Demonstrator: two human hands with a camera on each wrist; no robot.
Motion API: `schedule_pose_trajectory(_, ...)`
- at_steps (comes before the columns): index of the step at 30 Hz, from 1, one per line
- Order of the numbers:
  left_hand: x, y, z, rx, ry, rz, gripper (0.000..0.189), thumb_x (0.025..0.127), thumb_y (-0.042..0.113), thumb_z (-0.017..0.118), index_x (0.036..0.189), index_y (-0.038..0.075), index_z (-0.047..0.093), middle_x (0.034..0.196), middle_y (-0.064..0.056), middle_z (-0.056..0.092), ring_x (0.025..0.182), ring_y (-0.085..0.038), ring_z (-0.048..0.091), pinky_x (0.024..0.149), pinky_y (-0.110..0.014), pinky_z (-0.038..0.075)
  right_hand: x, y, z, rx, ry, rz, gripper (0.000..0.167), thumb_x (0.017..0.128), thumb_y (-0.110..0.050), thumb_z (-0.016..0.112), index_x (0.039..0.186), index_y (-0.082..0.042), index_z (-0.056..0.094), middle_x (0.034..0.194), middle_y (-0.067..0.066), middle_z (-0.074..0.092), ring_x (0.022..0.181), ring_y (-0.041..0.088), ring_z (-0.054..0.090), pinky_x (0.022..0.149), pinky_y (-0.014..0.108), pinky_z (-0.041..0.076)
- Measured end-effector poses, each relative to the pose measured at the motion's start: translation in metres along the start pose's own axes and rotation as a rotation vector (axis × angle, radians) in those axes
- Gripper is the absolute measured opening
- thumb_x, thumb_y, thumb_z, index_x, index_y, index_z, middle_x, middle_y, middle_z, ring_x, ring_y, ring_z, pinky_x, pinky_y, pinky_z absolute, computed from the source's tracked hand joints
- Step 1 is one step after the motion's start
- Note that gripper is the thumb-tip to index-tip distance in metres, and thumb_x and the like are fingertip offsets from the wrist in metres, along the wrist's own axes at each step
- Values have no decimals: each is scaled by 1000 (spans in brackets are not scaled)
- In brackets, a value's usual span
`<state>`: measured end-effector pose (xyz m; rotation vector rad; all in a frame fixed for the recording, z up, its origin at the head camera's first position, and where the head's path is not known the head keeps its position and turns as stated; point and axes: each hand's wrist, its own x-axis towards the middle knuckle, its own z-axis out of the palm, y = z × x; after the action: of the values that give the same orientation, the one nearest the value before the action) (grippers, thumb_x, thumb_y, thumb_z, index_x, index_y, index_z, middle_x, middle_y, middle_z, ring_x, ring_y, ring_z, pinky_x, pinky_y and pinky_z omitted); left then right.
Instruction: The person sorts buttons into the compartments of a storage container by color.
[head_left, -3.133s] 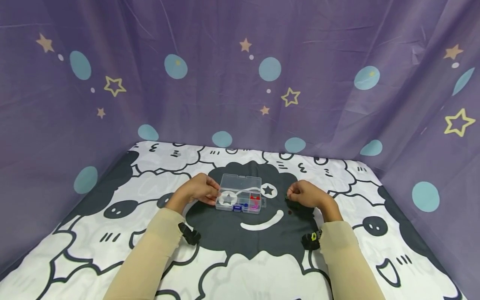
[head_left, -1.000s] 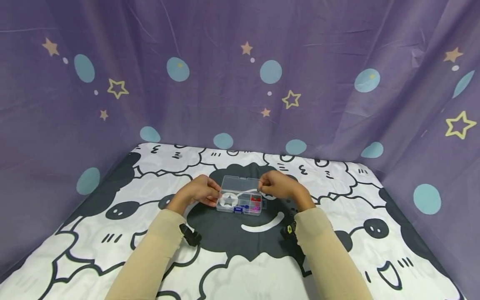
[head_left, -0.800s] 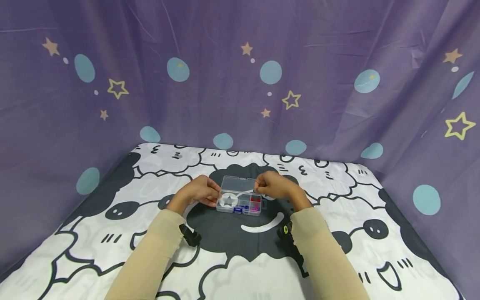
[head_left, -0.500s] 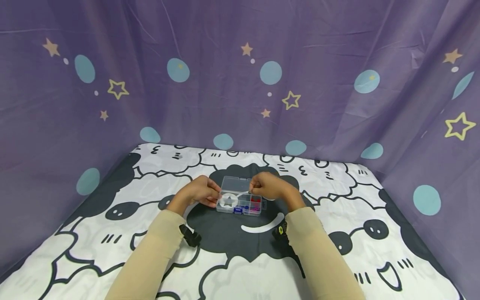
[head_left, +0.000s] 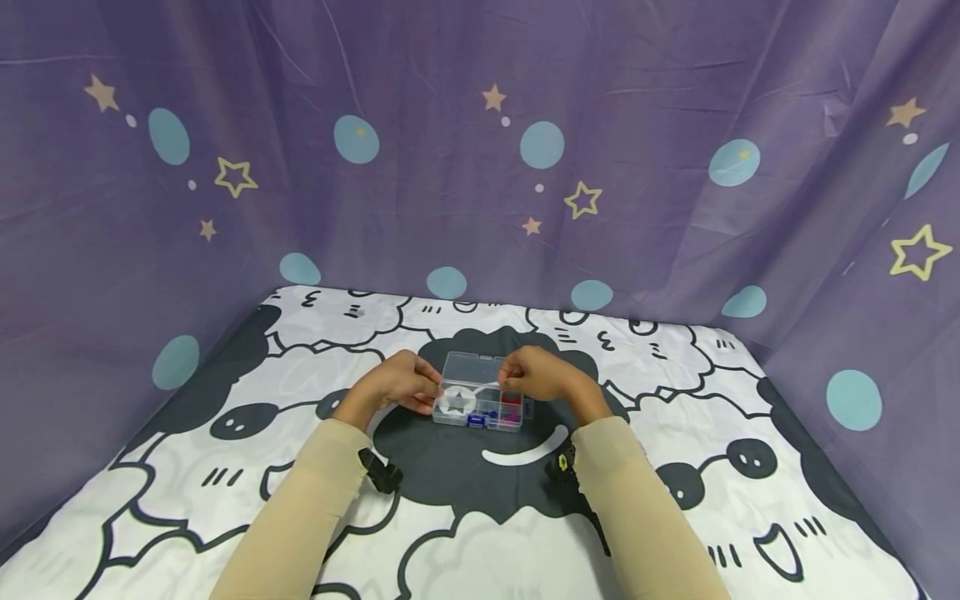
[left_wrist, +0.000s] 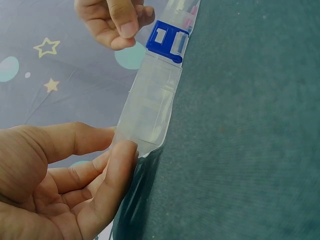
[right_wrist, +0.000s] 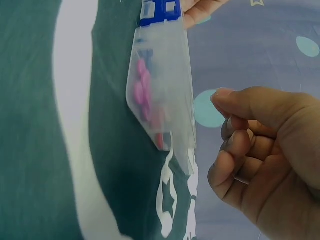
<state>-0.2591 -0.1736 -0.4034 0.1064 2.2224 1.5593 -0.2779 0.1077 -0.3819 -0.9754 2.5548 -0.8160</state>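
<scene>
A clear plastic compartment box (head_left: pixel 487 417) with a blue latch (left_wrist: pixel 167 42) stands on the cloth, its lid (head_left: pixel 471 368) raised at the back. My left hand (head_left: pixel 397 382) holds its left end, thumb and forefinger pinching the corner in the left wrist view. Over the right back compartments hovers my right hand (head_left: pixel 536 372), fingers loosely bent, thumb near the forefinger. I see nothing between those fingertips in the right wrist view (right_wrist: pixel 265 140). Small pink pieces (right_wrist: pixel 142 90) lie inside, with red pieces (head_left: pixel 512 399) behind and blue pieces (head_left: pixel 491 415) beside them.
A cloth printed with cartoon sheep (head_left: pixel 480 479) covers the table. Purple curtains (head_left: pixel 450 208) with stars and dots hang behind it and at both sides. Black wrist devices (head_left: pixel 381 471) sit below each hand.
My right hand has come left from the cloth beside the box to above its compartments. A small dark piece at its fingertips is no longer visible. My left hand stays at the box.
</scene>
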Motion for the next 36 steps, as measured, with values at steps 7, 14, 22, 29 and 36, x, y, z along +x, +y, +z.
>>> schedule_pose_trajectory(7,1,2,2,-3,-1,0,28,91,-5,70,116,-13,64,92,-18,67,70,-22,68,67,-37,66,-17,11,-9,25,43,53,15,103,-11,60,100,-4,73,80,12,68,59,10,45,54,25,40)
schedule_pose_trajectory(14,1,3,3,6,-11,8,30,91,-4,70,118,-15,62,92,-18,66,70,-21,67,67,-36,66,-36,21,-16,5,66,88,15,101,-7,60,97,-3,73,84,14,71,63,11,48,57,27,42)
schedule_pose_trajectory(22,3,2,3,6,-8,8,29,92,-4,69,118,-14,63,92,-17,66,71,-21,67,68,-35,66,-55,31,-25,-34,115,79,10,98,-7,65,95,-3,74,86,11,73,69,11,53,62,28,46)
schedule_pose_trajectory(29,3,1,2,10,-7,7,29,91,-4,69,118,-14,63,91,-17,67,71,-20,67,68,-36,66,-73,42,-28,-45,109,97,9,98,-7,66,96,-1,73,86,10,71,70,11,53,64,27,47)
schedule_pose_trajectory(36,1,-2,0,10,-4,7,30,92,-3,69,119,-13,63,93,-18,67,71,-19,68,68,-35,65,-85,54,-28,-26,128,101,7,97,-7,68,94,-3,74,84,6,72,71,10,56,65,27,49)
